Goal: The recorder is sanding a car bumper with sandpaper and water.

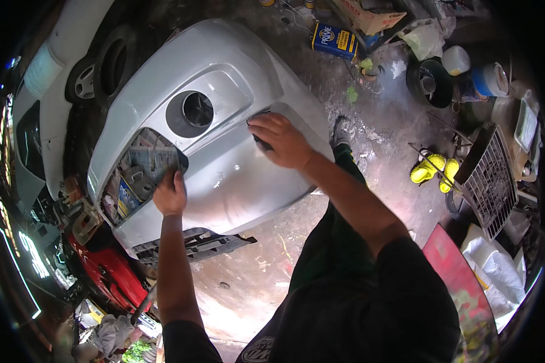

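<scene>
A silver-grey car bumper [218, 187] lies in front of me, with a round hole and a larger opening on its left part. My left hand [171, 195] grips the edge of that larger opening, thumb on top and the other fingers partly hidden. Across the bumper's upper middle, beside a long groove, my right hand [280, 140] presses a small dark pad [263, 144] to the surface with bent fingers. Most of the pad is covered by the hand, so its exact kind does not show.
Newspaper and a blue-yellow can show through the bumper's opening. A blue-yellow tin [334, 40] stands beyond it. To the right are a black bucket [429, 97], yellow clogs [430, 169] and a metal rack [489, 181]. Tyres and a red body part [112, 272] lie left.
</scene>
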Demonstrator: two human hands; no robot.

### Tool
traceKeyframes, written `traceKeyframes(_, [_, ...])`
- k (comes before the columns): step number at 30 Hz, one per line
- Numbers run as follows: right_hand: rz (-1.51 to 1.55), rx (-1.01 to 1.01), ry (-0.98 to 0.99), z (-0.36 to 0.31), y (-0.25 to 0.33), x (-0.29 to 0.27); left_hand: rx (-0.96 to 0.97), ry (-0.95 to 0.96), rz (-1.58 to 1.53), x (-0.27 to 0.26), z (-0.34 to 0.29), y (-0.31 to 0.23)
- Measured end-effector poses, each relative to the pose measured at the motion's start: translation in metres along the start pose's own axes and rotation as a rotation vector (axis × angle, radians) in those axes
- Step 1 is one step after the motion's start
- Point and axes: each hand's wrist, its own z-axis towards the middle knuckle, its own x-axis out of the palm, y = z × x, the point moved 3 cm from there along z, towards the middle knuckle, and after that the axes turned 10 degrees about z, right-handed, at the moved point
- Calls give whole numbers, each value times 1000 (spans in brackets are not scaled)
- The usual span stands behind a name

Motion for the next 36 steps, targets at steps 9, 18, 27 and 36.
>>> traceKeyframes(9, [32,110,-92,-9,-19,-18,14,-4,4,-1,3,-7])
traceKeyframes(18, [22,133,11,-15,-28,-32,-10,-5,-2,-5,1,-7])
traceKeyframes(27, [43,47,124,3,-8,-9,-32,89,15,-8,3,-11])
traceKeyframes(36, [88,94,28,-7,-11,-25,-38,78,15,-1,3,-14])
